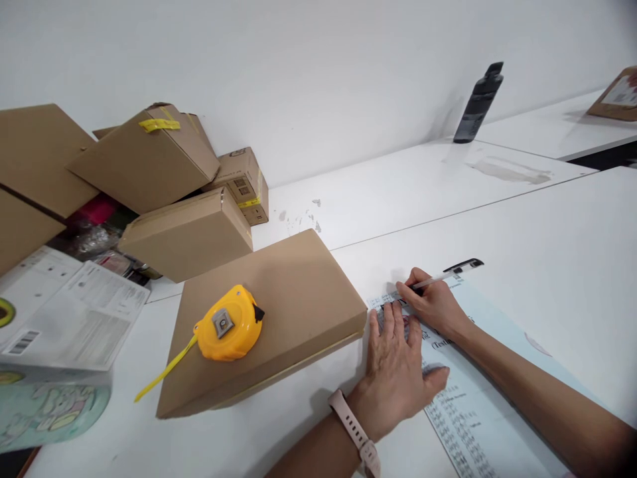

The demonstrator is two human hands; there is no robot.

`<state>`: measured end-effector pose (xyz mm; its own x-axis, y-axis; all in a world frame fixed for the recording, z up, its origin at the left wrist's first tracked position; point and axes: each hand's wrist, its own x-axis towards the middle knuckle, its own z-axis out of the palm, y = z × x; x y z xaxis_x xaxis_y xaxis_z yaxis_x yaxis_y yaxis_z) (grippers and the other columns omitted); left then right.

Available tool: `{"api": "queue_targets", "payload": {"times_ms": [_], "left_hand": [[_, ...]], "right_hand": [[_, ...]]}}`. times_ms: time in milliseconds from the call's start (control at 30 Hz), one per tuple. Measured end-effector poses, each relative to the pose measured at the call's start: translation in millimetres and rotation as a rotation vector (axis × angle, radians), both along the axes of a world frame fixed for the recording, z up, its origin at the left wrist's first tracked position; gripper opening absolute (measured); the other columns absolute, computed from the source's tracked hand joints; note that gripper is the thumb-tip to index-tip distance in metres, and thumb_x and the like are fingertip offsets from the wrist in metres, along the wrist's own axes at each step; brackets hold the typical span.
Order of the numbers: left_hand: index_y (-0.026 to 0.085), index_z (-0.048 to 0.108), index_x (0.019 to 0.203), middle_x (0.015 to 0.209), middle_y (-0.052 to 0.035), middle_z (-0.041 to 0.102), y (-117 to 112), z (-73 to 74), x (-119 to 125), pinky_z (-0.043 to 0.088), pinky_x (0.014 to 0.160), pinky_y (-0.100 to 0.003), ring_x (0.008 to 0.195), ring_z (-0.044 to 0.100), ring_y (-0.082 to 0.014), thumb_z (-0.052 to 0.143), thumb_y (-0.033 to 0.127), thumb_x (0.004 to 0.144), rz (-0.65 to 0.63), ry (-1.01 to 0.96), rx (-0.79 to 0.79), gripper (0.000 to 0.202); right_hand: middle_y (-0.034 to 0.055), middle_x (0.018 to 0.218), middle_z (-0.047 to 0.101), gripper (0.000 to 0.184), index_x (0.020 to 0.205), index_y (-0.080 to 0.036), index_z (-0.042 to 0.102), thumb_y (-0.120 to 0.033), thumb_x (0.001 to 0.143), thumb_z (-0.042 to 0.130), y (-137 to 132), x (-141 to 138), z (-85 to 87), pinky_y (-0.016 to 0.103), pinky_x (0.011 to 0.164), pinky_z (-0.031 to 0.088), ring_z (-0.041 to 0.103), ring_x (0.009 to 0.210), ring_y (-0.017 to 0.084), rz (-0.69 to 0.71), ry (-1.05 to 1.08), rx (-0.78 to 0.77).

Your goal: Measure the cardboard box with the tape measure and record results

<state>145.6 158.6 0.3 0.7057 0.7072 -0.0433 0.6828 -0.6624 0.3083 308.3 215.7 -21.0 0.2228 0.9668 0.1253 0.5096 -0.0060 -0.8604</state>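
One pen (448, 274), clear barrel with a black cap end, is pinched in the fingers of my right hand (436, 307). Its tip rests on the top left corner of the sheet and its cap end points away to the right.

One sheet of paper (478, 405), printed with lines and columns of small text, lies on the near right part of the white table (547, 239). It runs from my hands toward the near right edge.

Left hand (398, 372): palm down on the sheet just near of the right hand. The fingers lie straight and side by side, the thumb is out to the right, and nothing is gripped. A pale pink watch (354, 431) is on the wrist.

One flat cardboard box (298, 292) sits just left of the sheet, its right corner close to my left fingertips.

One yellow tape measure (229, 324) sits on that box, with a length of its yellow blade (162, 373) trailing off the near left edge.

Several cardboard boxes (184, 232) are piled far left against the wall, two of them with yellow tape.

One white printed carton (64, 312) is at the left edge.

One dark bottle (478, 103) leans against the wall, far right.

One more cardboard parcel (617, 96) is in the far right corner.
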Motion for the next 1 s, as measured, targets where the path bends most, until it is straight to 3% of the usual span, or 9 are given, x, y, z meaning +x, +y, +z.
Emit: {"api": "queue_targets", "payload": {"times_ms": [1000], "left_hand": [[0.003, 0.029, 0.157, 0.166, -0.0274, 0.02, -1.3, 0.3, -0.5, 0.012, 0.126, -0.059, 0.156, 0.008, -0.0357, 0.029, 0.064, 0.102, 0.004, 0.008, 0.009, 0.082]], "right_hand": [[-0.0059, 0.054, 0.045, 0.026, 0.068, -0.026, 0.043, -0.038, 0.085, 0.058, 0.0, 2.6, -0.4, 0.03, 0.054, 0.035, 0.039, 0.052, 0.014, -0.028, -0.037, -0.009]]}}
